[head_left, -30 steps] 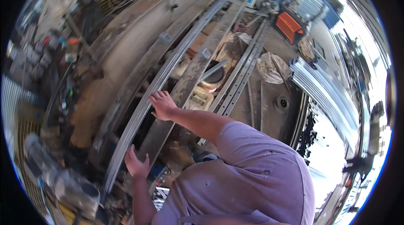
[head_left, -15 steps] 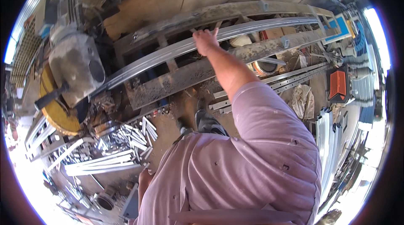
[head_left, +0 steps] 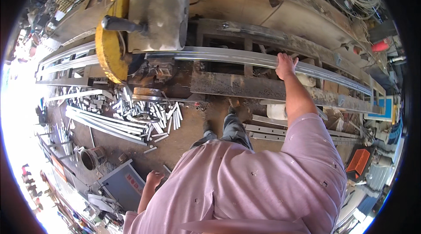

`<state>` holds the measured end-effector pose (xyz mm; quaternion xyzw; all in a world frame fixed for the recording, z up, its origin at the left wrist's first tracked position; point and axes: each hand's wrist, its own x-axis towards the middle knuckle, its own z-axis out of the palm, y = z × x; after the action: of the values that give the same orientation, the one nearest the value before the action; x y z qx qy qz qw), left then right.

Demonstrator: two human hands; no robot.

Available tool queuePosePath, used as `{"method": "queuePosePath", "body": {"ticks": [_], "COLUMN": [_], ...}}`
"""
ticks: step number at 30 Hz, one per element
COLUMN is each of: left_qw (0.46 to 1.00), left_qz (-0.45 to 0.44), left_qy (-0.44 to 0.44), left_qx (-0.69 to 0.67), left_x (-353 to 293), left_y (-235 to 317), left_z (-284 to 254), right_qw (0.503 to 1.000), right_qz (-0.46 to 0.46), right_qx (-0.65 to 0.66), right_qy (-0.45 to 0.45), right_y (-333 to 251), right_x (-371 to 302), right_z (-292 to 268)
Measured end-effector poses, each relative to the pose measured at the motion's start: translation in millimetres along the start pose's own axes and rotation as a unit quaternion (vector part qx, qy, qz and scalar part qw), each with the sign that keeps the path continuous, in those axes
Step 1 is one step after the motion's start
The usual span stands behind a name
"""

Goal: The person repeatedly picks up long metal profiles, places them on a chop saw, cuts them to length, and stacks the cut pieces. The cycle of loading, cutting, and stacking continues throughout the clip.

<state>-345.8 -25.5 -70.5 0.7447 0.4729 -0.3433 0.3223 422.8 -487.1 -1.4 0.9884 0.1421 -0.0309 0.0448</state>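
Observation:
My right hand lies over a long silver metal profile, its fingers curled round the far edge and the thumb side raised. The profile runs along the steel frame bench toward a cut-off saw with a yellow blade guard and a black handle. Under the saw head the profile's left end is hidden. My left hand hangs low beside my body, loosely curled, with nothing visible in it. It is nearest to a grey panel on the floor.
Cut metal offcuts and longer strips are heaped on the floor below the saw. A bucket stands at the lower left. Perforated bars lie under the bench, and an orange-and-black object is at the right.
My view has swung left, so the saw now appears nearer the middle. My right hand stays on the profile, and my left hand has come more fully into view.

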Motion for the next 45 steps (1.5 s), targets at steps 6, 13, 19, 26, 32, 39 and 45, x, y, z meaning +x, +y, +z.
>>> {"method": "queuePosePath", "body": {"ticks": [6,13,19,26,32,39,45], "left_qw": [0.999,0.997,0.996,0.989,0.978,0.968,0.968], "left_qz": [0.015,0.036,0.069,0.098,0.133,0.161,0.152], "left_qy": [0.013,0.05,0.029,-0.042,-0.046,-0.039,-0.033], "left_qx": [-0.029,-0.04,0.042,0.101,0.155,0.189,0.199], "left_x": [6.7,-7.0,14.4,64.5,87.0,74.7,67.1], "left_y": [13.5,65.7,42.1,125.7,292.4,382.2,403.7], "left_z": [-0.9,-18.0,-2.5,14.4,-4.0,-8.7,-5.9], "right_qw": [1.0,0.999,0.999,0.99,0.989,0.986,0.984], "right_qz": [0.0,-0.007,-0.028,-0.132,-0.128,-0.147,-0.151], "right_qx": [0.015,0.03,0.008,0.025,0.069,0.076,0.098], "right_qy": [-0.001,0.015,0.045,-0.039,-0.037,-0.009,-0.01], "right_y": [-5.8,-1.2,-1.2,12.4,28.5,27.7,30.1], "right_x": [-1.2,1.0,-3.4,-1.0,-1.4,-2.0,-4.2], "right_z": [-7.1,1.7,5.3,-49.4,-18.0,-12.4,-17.4]}}
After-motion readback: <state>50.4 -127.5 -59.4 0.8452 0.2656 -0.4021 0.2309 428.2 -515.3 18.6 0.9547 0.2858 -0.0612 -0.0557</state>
